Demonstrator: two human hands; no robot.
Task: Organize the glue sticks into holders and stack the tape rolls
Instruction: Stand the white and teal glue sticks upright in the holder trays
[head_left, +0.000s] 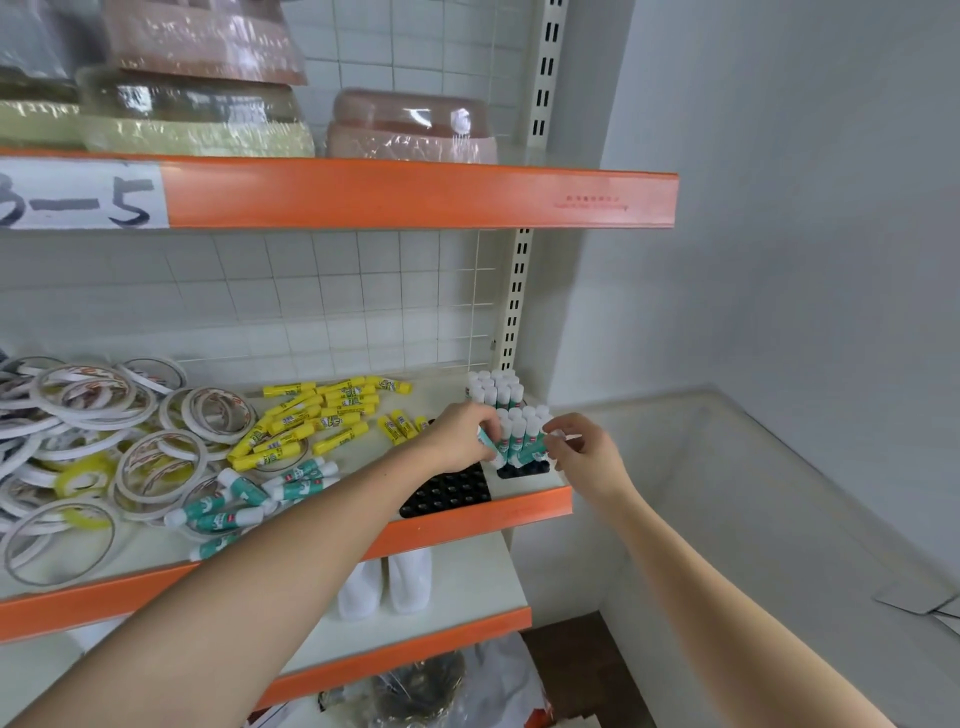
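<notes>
- Left hand grips a teal glue stick, tilted, cap up-left — holder just right (nearest hand).
- Right hand pinches a standing stick's cap.

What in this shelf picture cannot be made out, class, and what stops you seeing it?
All in the head view:
- Right hand: its fingertips are motion-blurred, so its grip cannot be judged.
- Black holder: its far part is hidden by the left hand, which grips a teal glue stick.
- Tape rolls: the pile is cut off by the left edge.
- Glue stick labels: too small to read.
- Shelf label: cut off at the left.
</notes>
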